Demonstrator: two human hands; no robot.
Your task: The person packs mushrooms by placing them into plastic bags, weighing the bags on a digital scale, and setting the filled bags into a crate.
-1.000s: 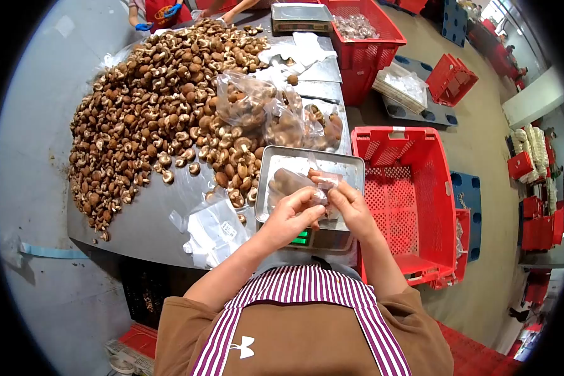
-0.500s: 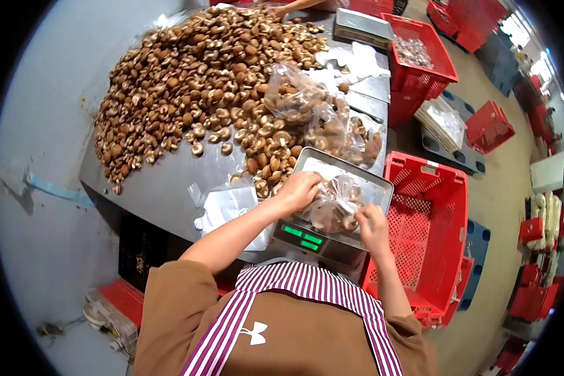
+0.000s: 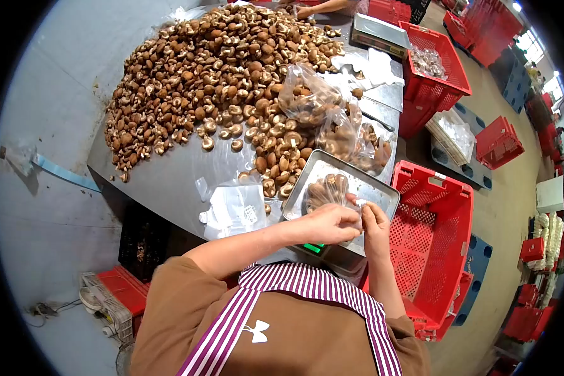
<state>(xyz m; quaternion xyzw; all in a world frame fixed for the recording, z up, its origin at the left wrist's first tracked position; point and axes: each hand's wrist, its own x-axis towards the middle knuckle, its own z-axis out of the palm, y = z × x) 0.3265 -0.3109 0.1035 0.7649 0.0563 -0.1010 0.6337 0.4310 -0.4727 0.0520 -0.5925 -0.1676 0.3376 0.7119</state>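
Note:
A clear plastic bag of mushrooms (image 3: 324, 192) lies on the metal tray (image 3: 371, 187) of a digital scale. Its twisted neck points toward me and to the right. My left hand (image 3: 333, 224) is closed on the gathered neck, its fingers pinched together. Close beside it, my right hand (image 3: 375, 223) pinches the bag's end, where a small white bit shows between the fingers. The green scale display (image 3: 314, 247) is partly hidden under my left hand and forearm.
A large heap of loose mushrooms (image 3: 213, 75) covers the table's far side. Filled bags (image 3: 310, 100) lie beyond the scale. White plastic bags (image 3: 235, 210) lie left of it. A red crate (image 3: 420, 250) stands at right. Another person's hand (image 3: 305, 12) is at the far edge.
My left hand has moved from the bag's left side to its neck, beside my right hand. The neck is now drawn together and turned toward me. The view has shifted slightly.

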